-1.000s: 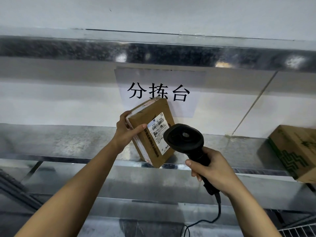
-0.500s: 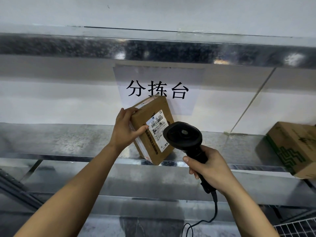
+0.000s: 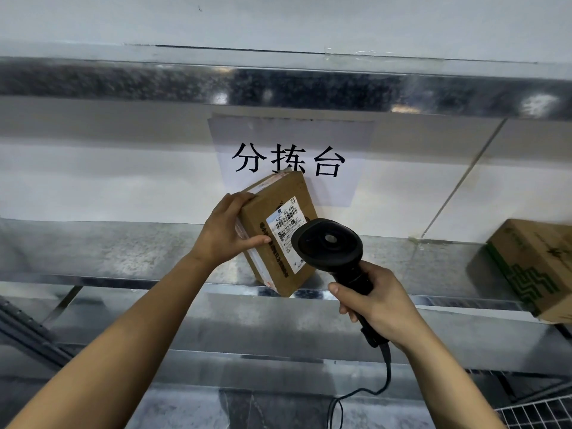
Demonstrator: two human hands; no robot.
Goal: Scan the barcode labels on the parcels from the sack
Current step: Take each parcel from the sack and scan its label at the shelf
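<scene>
Right hand [image 3: 376, 308] clenches the scanner [image 3: 329, 247]; just beyond, left hand [image 3: 224, 232] grasps the parcel [image 3: 280, 233] tilted over the bench [image 3: 123, 252]. Back the scanner off so its head clears the label [image 3: 284, 222], and hold the parcel steady.

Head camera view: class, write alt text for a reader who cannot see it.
A left hand holds a small brown cardboard parcel tilted above a metal shelf, while the right hand grips a black handheld barcode scanner aimed at its white label.
</scene>
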